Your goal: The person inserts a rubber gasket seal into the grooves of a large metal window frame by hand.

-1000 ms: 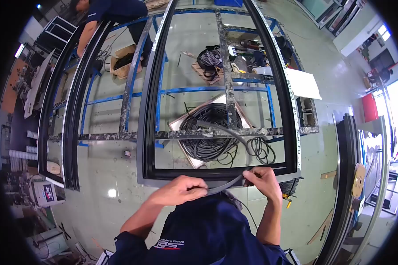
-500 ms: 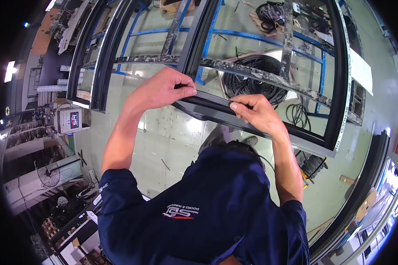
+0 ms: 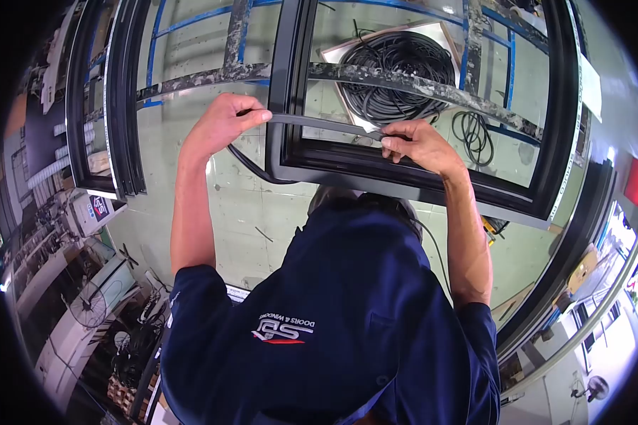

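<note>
A dark rubber gasket strip (image 3: 326, 125) runs nearly straight between my two hands, above the near part of a black window or door frame (image 3: 432, 185). My left hand (image 3: 223, 126) pinches one end of this stretch between thumb and fingers, left of the frame's near left corner. My right hand (image 3: 422, 147) is closed on the strip over the near rail, its fingertips close to the rail's groove. A loose black length curves down below my left hand to the corner.
Beneath the frame, a large coil of black gasket (image 3: 397, 78) lies in a shallow box, with a smaller loop (image 3: 473, 138) beside it. Paint-spattered support bars (image 3: 205, 76) cross under the frame. More black profiles (image 3: 124, 99) stand at left, near a fan (image 3: 92, 301).
My left hand has moved left and slightly up, drawing the strip out longer between my hands. My right hand has risen slightly and shifted right. The whole view has shifted.
</note>
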The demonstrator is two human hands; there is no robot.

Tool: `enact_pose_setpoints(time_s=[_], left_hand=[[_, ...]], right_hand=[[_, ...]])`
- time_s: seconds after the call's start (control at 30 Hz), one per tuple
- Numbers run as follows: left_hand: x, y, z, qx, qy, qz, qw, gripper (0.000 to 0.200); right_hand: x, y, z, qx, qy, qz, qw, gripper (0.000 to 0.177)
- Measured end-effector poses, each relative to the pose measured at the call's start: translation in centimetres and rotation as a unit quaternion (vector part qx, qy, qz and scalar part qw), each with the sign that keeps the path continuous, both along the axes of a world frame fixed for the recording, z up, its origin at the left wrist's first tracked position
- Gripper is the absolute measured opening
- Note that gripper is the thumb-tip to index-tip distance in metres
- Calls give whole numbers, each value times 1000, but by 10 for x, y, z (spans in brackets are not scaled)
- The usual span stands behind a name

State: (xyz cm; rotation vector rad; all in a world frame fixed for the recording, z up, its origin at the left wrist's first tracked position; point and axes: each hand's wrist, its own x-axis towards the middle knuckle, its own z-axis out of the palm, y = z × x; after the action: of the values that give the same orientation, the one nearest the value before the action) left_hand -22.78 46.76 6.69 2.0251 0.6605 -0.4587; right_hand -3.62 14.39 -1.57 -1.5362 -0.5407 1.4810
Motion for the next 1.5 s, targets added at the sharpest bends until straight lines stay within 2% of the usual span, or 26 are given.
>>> enact_pose_setpoints(time_s=[0.07,0.17,0.2,0.3,0.47,0.57,0.6,0.87,1.1,1.2,1.3,1.4,1.5], left_hand=[[-1,2,0,8,-10,11,1000,29],[-4,-1,1,46,-51,1,998,27],[-3,-5,1,63,-71,-6,995,26],[14,-27,24,125,-29,-71,989,20],[27,-45,13,177,-76,-102,976,17],[27,-51,8,189,-79,-126,971,17],[26,-52,8,187,-73,-126,971,16],[10,-53,-6,180,-75,-109,975,15],[3,-57,-8,155,-82,-88,981,14],[0,-57,-11,149,-91,-85,981,13],[-2,-58,-14,146,-97,-70,982,13],[-8,-61,-15,144,-84,-50,985,13],[-8,-66,-16,134,-56,-28,989,13]], right_hand=[[-6,11,-5,-22,2,0,1000,25],[-28,38,-31,-79,-67,49,993,25],[-38,45,-43,-57,-156,75,983,25],[-67,67,-90,-2,-251,110,962,27],[-77,110,-84,-104,-289,161,938,25],[-82,114,-98,-97,-328,173,923,25],[-80,116,-90,-108,-328,187,920,20],[-87,126,-113,-131,-351,208,904,24],[-89,139,-103,-165,-338,216,901,28],[-94,137,-105,-140,-353,212,901,30],[-85,144,-97,-190,-289,259,902,33],[-81,153,-101,-230,-274,282,890,33],[-83,151,-117,-183,-277,272,903,31]])
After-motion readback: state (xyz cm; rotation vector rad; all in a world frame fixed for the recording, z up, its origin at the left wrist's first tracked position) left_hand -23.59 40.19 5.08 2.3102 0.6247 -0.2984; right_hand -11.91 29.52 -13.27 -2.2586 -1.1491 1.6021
